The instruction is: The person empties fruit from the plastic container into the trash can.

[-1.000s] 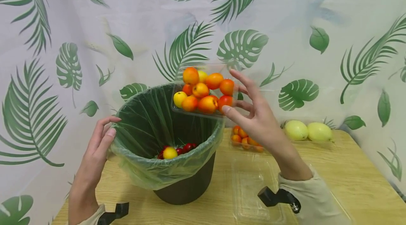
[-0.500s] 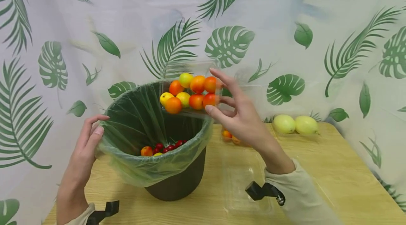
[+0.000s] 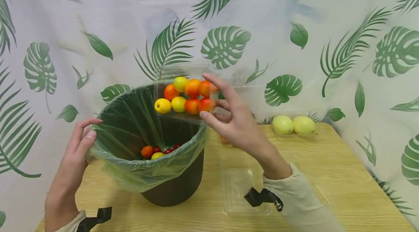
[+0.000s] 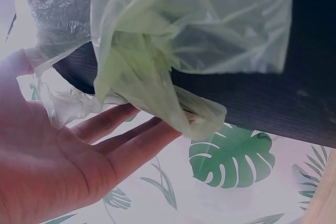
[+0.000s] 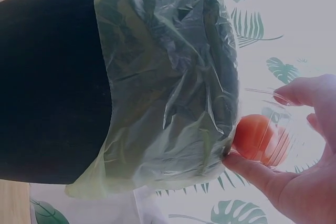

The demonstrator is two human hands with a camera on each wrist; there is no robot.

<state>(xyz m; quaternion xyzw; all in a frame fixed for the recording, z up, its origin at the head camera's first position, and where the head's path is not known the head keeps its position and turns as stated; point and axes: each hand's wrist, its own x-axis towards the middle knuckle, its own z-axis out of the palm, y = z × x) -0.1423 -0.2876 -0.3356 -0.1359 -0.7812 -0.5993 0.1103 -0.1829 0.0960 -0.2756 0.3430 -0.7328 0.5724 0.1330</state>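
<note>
8 fruits (image 3: 193,87) in clear tray (image 3: 188,70), more fruits (image 3: 147,152) inside bag-lined bin (image 3: 175,189)

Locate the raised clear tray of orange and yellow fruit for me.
In the head view, the clear tray is just left of centre, over the right part of the lined bin, its right end gripped by the right hand.

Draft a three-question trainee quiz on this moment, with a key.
1. Which of the hands holds the clear plastic tray of round orange and yellow fruits?
2. True or false: red and orange fruits lie inside the dark round bin lined with a translucent green plastic bag.
3. How many pale yellow-green oval fruits show at the far side of the light wooden table?

Key: 1. Right hand. 2. True. 3. Two.
</note>
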